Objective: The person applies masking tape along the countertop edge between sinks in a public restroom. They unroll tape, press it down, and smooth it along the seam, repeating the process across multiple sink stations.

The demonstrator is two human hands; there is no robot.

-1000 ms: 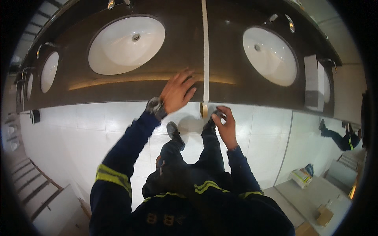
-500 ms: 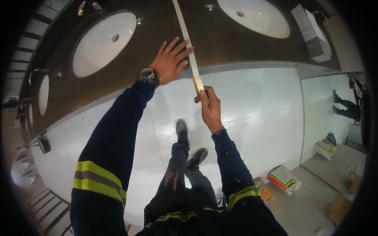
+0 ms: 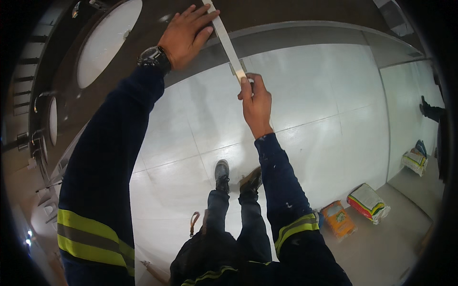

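Note:
A pale strip of masking tape (image 3: 225,40) runs from the dark countertop (image 3: 291,10) over its front edge toward me. My left hand (image 3: 185,38) lies flat near that edge, fingers spread, with its fingertips across the strip. Closer to me, my right hand (image 3: 257,105) pinches the near end of the tape between thumb and fingers, out over the floor. What looks like the tape roll shows partly behind the strip by these fingers; the rest is hidden.
A white oval sink (image 3: 109,45) is set in the counter at the left, with another smaller sink (image 3: 53,121) beyond. On the floor at the right lie an orange bag (image 3: 339,219) and a white, red and yellow bag (image 3: 367,202). My shoes (image 3: 222,174) stand on pale tiles.
The view has shifted, showing more floor and less counter. My left hand remains on the tape at the counter edge, while the right keeps its grip on the near end. My feet have shifted.

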